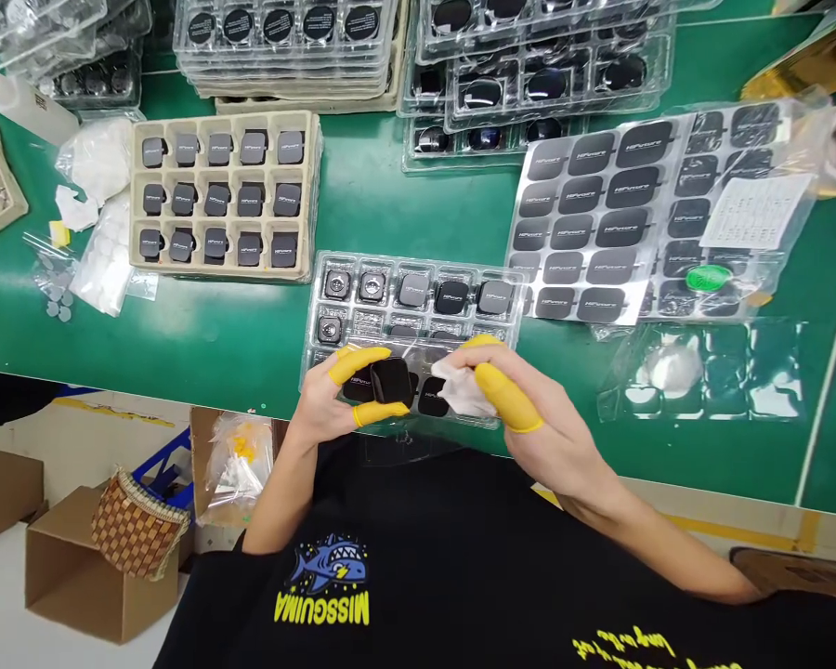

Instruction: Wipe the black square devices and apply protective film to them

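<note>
Between its yellow-covered thumb and finger, my left hand (327, 400) grips a black smartwatch body (392, 381) by its edges, glossy face showing. To its right, my right hand (536, 409), also with yellow finger cots, pinches a crumpled white cloth (463, 388). A small gap separates the cloth from the watch. Both hands hover over the near rows of a clear plastic tray (309, 321). Its pockets hold several watch bodies, some with labelled dark covers and some with round sensor backs upward. My hands hide part of the near rows.
A beige tray stack (137, 200) of dark labelled squares stands at the left. Clear tray stacks (285, 79) fill the back. Sticker sheets (645, 260) lie at the right, near a clear blister sheet (752, 372). White bags (108, 251) lie far left; cardboard boxes (97, 567) are below.
</note>
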A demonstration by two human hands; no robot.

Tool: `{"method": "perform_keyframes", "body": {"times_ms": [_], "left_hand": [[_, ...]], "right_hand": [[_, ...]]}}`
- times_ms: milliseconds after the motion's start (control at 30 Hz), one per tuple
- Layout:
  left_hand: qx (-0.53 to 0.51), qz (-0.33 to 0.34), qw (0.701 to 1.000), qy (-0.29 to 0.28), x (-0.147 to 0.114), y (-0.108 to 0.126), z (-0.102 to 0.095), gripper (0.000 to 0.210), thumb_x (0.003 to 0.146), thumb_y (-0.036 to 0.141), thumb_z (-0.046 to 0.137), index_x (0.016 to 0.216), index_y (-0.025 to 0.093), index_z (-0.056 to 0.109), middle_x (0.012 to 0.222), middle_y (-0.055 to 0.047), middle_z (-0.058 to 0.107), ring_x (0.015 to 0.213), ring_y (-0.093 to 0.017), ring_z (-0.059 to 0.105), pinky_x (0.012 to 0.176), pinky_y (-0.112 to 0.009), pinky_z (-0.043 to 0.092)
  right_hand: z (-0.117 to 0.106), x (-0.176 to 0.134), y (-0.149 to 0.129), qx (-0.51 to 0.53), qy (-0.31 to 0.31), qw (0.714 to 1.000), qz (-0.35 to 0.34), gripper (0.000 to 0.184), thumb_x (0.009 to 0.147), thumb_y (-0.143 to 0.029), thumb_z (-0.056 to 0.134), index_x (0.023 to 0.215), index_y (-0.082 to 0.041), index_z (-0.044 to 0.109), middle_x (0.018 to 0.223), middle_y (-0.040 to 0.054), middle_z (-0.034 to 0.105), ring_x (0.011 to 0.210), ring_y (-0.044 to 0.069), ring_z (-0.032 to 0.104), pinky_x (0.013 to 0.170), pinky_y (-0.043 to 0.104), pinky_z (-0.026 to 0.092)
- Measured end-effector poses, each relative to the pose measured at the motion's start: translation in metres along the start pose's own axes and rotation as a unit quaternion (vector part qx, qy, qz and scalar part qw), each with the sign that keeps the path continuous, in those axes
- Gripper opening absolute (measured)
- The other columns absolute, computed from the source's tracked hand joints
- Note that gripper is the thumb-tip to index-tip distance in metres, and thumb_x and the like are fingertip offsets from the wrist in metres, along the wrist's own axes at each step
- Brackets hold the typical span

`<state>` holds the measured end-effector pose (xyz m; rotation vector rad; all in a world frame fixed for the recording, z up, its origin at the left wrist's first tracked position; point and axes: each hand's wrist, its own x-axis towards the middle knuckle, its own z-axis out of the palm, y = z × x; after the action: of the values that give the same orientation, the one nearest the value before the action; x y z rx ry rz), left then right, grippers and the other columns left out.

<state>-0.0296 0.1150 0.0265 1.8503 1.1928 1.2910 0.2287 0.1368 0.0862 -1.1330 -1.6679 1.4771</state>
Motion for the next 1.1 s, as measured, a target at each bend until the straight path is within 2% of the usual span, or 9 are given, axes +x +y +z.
{"method": "perform_keyframes", "body": {"times_ms": [167,267,333,500,667,867,933,1000,1100], "left_hand": [[-0.020,-0.002,1.000,-0.019,0.001,0.001,-0.002,0.066,0.082,0.047,0.099,0.139,0.022,0.077,0.115,-0.010,0.088,0.094,-0.020,0.085,0.084,-0.030,0.069],[-0.021,0.010,0.999,-0.034,-0.001,0.002,-0.004,0.061,0.087,0.047,0.095,0.140,0.023,0.077,0.117,-0.010,0.089,0.098,-0.021,0.086,0.086,-0.030,0.070],[-0.015,0.013,0.999,-0.043,-0.003,0.002,-0.004,0.061,0.087,0.047,0.095,0.141,0.023,0.077,0.117,-0.010,0.089,0.097,-0.021,0.087,0.085,-0.030,0.071],[-0.028,0.041,0.998,-0.023,-0.002,0.000,0.001,0.068,0.078,0.049,0.101,0.137,0.021,0.079,0.108,-0.009,0.090,0.088,-0.020,0.086,0.078,-0.028,0.071],[-0.059,0.019,0.998,0.024,0.001,-0.003,0.003,0.072,0.070,0.049,0.106,0.132,0.021,0.082,0.104,-0.007,0.089,0.085,-0.021,0.086,0.079,-0.031,0.072],[-0.043,-0.003,0.997,0.065,-0.003,-0.004,-0.001,0.067,0.073,0.052,0.103,0.130,0.021,0.083,0.103,-0.007,0.089,0.087,-0.021,0.085,0.080,-0.035,0.073],[-0.051,-0.002,0.997,0.062,-0.002,-0.003,0.000,0.071,0.071,0.053,0.104,0.131,0.022,0.083,0.104,-0.007,0.090,0.087,-0.021,0.085,0.080,-0.034,0.073],[-0.057,0.006,0.996,0.062,0.000,-0.002,0.002,0.070,0.073,0.051,0.104,0.133,0.022,0.082,0.107,-0.008,0.090,0.090,-0.021,0.086,0.082,-0.032,0.072],[-0.053,0.033,0.997,0.054,0.004,0.001,0.002,0.062,0.081,0.050,0.099,0.135,0.023,0.082,0.111,-0.009,0.090,0.094,-0.022,0.087,0.085,-0.032,0.072]], "right_hand": [[0.015,0.010,0.000,-0.138,0.000,0.970,-0.201,0.028,0.107,-0.012,0.065,0.132,-0.026,0.065,0.102,0.0044,0.076,0.084,0.018,0.068,0.072,0.031,0.056],[0.022,0.017,0.005,-0.206,-0.012,0.931,-0.301,0.021,0.107,-0.007,0.060,0.117,-0.023,0.067,0.096,0.0059,0.076,0.082,0.020,0.064,0.071,0.032,0.054],[0.025,0.022,0.007,-0.253,-0.023,0.909,-0.331,0.019,0.108,-0.007,0.057,0.109,-0.021,0.070,0.092,0.0066,0.074,0.080,0.020,0.060,0.069,0.033,0.051],[0.033,0.034,0.010,-0.301,0.015,0.886,-0.352,0.022,0.108,-0.007,0.057,0.105,-0.020,0.074,0.087,0.0066,0.071,0.078,0.020,0.054,0.067,0.032,0.048],[0.022,0.038,0.013,-0.385,0.094,0.869,-0.296,0.028,0.101,0.001,0.056,0.104,-0.022,0.072,0.090,0.0061,0.071,0.081,0.022,0.059,0.068,0.033,0.048],[-0.018,0.027,-0.005,-0.321,0.181,0.904,-0.218,0.016,0.101,-0.014,0.077,0.103,-0.029,0.073,0.095,-0.0002,0.077,0.072,0.018,0.066,0.064,0.034,0.050],[-0.018,0.022,-0.016,-0.285,0.160,0.916,-0.234,0.020,0.098,-0.011,0.080,0.103,-0.028,0.073,0.094,-0.0008,0.077,0.072,0.017,0.067,0.063,0.032,0.050],[-0.008,0.019,-0.025,-0.262,0.094,0.923,-0.266,0.019,0.100,-0.009,0.076,0.107,-0.027,0.072,0.095,0.0011,0.077,0.077,0.017,0.068,0.065,0.031,0.052],[0.013,0.022,-0.029,-0.278,0.006,0.907,-0.318,0.017,0.106,-0.009,0.063,0.108,-0.022,0.073,0.093,0.0051,0.076,0.079,0.019,0.064,0.070,0.033,0.053]]}}
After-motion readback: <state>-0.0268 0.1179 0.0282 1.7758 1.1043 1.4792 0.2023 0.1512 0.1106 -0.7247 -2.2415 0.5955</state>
